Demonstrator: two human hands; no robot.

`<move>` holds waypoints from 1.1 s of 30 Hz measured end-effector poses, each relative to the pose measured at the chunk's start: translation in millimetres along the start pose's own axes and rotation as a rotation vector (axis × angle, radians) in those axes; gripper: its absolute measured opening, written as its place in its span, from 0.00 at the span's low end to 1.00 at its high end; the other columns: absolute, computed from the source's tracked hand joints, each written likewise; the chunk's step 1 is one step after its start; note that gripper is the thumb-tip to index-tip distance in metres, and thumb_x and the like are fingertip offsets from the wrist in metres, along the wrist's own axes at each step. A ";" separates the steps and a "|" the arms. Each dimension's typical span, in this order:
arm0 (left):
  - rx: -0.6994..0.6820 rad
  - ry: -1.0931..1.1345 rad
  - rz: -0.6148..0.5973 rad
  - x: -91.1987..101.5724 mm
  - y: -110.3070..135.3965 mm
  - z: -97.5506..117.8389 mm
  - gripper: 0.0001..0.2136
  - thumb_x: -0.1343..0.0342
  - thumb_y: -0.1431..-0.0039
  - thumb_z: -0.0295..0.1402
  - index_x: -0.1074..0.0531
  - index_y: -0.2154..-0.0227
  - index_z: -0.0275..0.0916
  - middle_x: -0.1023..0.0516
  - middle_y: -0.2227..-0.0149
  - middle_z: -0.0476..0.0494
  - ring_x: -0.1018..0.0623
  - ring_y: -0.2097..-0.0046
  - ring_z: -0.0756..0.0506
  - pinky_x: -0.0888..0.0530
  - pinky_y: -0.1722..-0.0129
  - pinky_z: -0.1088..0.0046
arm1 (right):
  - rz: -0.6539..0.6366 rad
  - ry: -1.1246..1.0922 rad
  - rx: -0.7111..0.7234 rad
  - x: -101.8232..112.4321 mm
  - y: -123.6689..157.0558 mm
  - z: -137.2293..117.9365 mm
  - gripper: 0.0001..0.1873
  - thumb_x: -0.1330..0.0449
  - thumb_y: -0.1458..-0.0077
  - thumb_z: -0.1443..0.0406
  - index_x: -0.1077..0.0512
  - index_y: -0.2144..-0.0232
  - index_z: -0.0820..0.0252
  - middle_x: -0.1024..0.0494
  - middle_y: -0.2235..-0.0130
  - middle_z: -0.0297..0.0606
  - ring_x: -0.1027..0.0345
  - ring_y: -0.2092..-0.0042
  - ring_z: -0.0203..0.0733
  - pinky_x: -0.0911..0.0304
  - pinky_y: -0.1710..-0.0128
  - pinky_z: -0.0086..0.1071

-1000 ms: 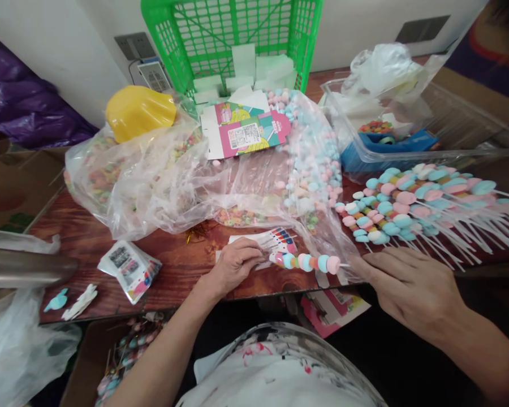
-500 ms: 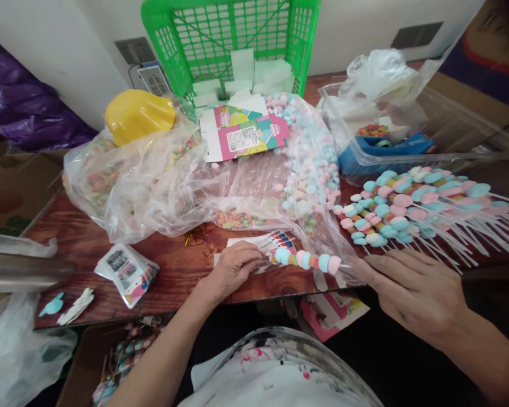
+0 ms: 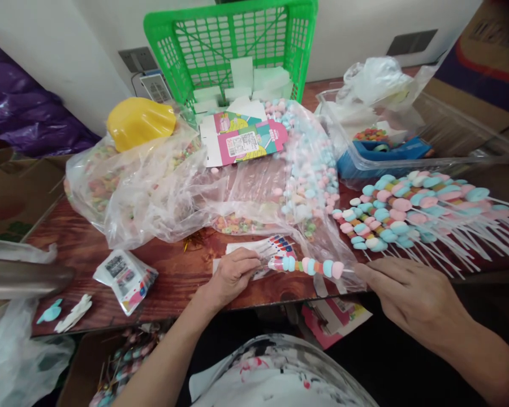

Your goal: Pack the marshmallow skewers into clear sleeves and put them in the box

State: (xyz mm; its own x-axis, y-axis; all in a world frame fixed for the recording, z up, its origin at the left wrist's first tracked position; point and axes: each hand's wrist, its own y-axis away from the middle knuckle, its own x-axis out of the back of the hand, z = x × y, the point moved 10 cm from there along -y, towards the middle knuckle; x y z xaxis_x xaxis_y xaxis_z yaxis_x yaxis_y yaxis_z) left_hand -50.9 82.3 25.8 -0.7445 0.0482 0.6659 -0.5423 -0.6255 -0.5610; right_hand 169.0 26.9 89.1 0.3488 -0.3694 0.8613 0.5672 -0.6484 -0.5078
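A marshmallow skewer (image 3: pixel 309 266), with pink, blue and gummy-coloured pieces, lies level above the table's front edge. My right hand (image 3: pixel 411 294) is closed on its white stick at the right end. My left hand (image 3: pixel 235 274) pinches a clear printed plastic sleeve (image 3: pixel 275 263) around the skewer's left tip; the pinched edge is partly hidden by my fingers. Just behind, a fanned stack of printed sleeves (image 3: pixel 258 247) rests on the wood. To the right, beyond my right hand, finished-looking marshmallow skewers (image 3: pixel 407 209) are piled with sticks pointing toward me.
Clear bags of gummy rings (image 3: pixel 144 175) and marshmallows (image 3: pixel 309 164) cover the table's middle, under a printed carton (image 3: pixel 246 135). A green crate (image 3: pixel 233 34) stands behind, a clear tub (image 3: pixel 365 164) at right. Another stack of printed sleeves (image 3: pixel 127 280) lies left.
The skewer has moved a little left, its tip now inside the printed sleeve. My right hand has shifted slightly down with the stick; my left keeps its pinch.
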 end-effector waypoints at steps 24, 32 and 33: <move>0.130 0.058 -0.194 -6.8 -17.7 23.5 0.34 0.38 0.49 0.45 0.42 0.43 0.37 0.27 0.50 0.32 0.27 0.50 0.40 0.28 0.52 0.62 | 0.108 -0.123 0.062 4.2 -9.0 -25.0 0.24 0.47 0.47 0.78 0.32 0.49 0.60 0.21 0.62 0.42 0.28 0.62 0.43 0.35 0.62 0.37; 0.252 0.017 -0.316 -37.0 -10.3 18.9 0.17 0.40 0.47 0.47 0.30 0.66 0.36 0.26 0.68 0.45 0.27 0.66 0.46 0.33 0.67 0.73 | 0.131 -0.040 0.158 9.4 -24.5 -46.9 0.16 0.49 0.45 0.76 0.30 0.56 0.63 0.22 0.66 0.40 0.31 0.66 0.41 0.39 0.64 0.36; 0.297 0.029 -0.339 -39.7 -8.6 17.5 0.17 0.40 0.47 0.46 0.30 0.67 0.36 0.27 0.69 0.46 0.28 0.67 0.47 0.34 0.68 0.74 | 0.122 -0.037 0.164 8.8 -25.7 -47.9 0.15 0.49 0.45 0.76 0.30 0.57 0.64 0.22 0.67 0.41 0.32 0.66 0.41 0.39 0.64 0.36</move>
State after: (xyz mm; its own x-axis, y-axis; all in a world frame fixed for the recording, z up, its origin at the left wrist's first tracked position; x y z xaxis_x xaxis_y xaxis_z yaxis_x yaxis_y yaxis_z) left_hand -9.8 72.2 12.8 -0.5568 0.3085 0.7712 -0.6258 -0.7663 -0.1452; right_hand 121.8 8.4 110.6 0.4478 -0.4121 0.7935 0.6320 -0.4819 -0.6069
